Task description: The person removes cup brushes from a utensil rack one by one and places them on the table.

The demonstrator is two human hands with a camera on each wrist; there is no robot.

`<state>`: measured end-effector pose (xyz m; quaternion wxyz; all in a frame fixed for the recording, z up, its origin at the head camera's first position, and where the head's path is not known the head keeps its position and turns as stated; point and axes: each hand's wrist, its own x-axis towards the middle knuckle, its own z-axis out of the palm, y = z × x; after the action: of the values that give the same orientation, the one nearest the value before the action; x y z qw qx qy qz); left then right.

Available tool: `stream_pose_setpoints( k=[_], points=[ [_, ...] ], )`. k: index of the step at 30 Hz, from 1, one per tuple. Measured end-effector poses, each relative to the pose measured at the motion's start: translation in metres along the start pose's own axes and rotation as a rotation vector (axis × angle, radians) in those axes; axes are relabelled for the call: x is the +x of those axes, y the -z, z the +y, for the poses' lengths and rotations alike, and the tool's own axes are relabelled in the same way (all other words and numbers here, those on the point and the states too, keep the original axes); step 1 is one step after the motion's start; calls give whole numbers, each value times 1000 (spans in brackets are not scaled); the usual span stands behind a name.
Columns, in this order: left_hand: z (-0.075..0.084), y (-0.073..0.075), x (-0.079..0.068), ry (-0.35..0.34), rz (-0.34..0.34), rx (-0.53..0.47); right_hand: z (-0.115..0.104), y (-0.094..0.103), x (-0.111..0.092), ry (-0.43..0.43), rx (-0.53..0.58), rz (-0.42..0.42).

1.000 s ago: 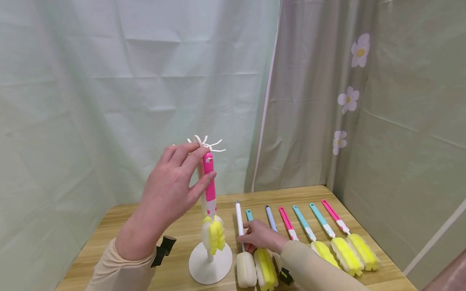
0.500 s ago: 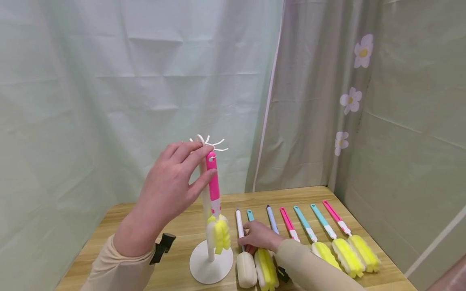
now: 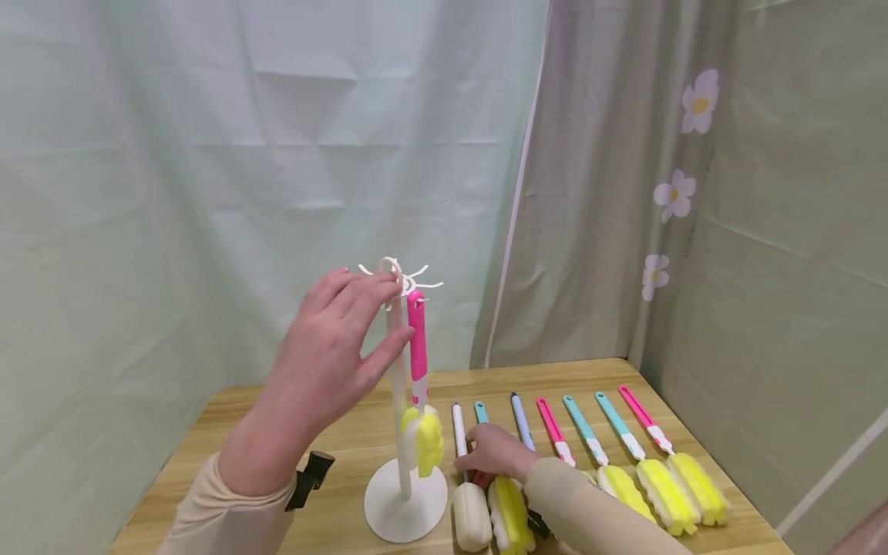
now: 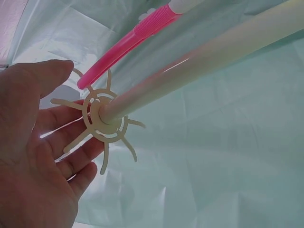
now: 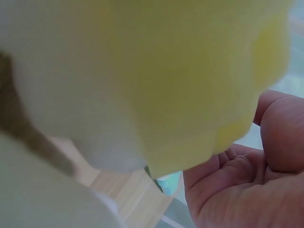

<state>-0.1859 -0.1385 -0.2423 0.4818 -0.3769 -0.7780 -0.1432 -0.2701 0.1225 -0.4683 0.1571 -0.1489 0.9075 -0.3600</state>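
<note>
A pink-handled bottle brush [image 3: 418, 339] with a yellow-and-white sponge hangs from one hook of a white stand [image 3: 405, 505]. My left hand [image 3: 336, 335] is at the stand's top, fingers spread and fairly straight. In the left wrist view those fingers lie behind the hook ring [image 4: 105, 116], and the thumb is apart from the pink handle. On the table my right hand [image 3: 496, 451] bends its fingers at a white-handled bottle brush [image 3: 472, 516], thumb across the handle. Beside it, a teal-handled bottle brush [image 3: 509, 512] is partly covered by this hand; its sponge [image 5: 190, 85] blocks much of the right wrist view.
Several more bottle brushes lie in a row to the right, among them a lilac handle [image 3: 523, 420], a pink handle [image 3: 553, 424] and a teal handle [image 3: 616, 420]. The wooden table [image 3: 326, 462] backs onto a pale curtain [image 3: 291, 193].
The head view has shifted slightly. My left thumb, which overlapped the pink handle, is now at its left edge. The white handle's upper end has come down towards the table under my right hand.
</note>
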Motion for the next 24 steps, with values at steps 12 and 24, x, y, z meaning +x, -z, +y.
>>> stream_pose_setpoints(
  k=[12,24],
  points=[
    [0,1,0,10,-4,34,-7,10,-8,27,-10,36],
    [2,4,0,21,-15,51,-40,39,-30,207,-44,150]
  ],
)
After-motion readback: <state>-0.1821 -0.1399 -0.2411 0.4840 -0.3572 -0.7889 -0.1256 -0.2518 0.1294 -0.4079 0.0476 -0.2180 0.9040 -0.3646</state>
